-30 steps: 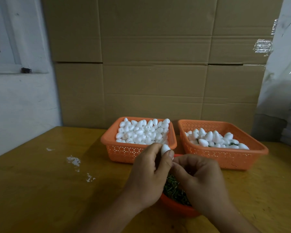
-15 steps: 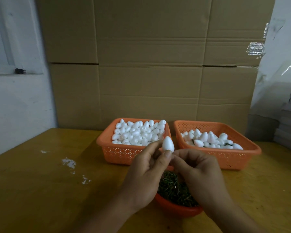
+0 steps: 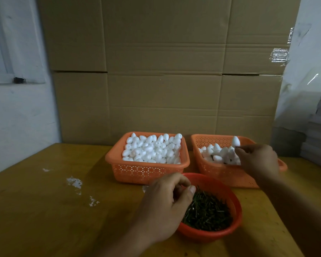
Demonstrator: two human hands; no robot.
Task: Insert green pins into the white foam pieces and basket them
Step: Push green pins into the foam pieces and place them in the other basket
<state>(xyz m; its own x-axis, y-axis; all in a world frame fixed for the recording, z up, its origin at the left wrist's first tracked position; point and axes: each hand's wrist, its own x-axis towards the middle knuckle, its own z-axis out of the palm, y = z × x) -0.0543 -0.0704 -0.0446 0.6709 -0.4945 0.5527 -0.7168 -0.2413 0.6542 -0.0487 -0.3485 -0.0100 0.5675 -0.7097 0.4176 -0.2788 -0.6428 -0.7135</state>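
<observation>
Right hand (image 3: 258, 160) pinches a foam piece (image 3: 236, 141) over the right basket (image 3: 220, 171); left hand (image 3: 167, 203), fingers loosely curled, holds nothing visible over the pin bowl (image 3: 211, 234).

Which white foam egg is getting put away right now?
Find the two orange baskets by the cardboard wall and take the right basket. Above its pile, the right hand holds one foam egg by its fingers. It is the only egg up in the air, standing above the others.

yellowish wooden table (image 3: 35, 210) holds two orange baskets (image 3: 146, 170) (image 3: 224, 175) mid-frame, a red bowl (image 3: 211, 233) lower center, and white flecks (image 3: 74, 182) at left.
</observation>
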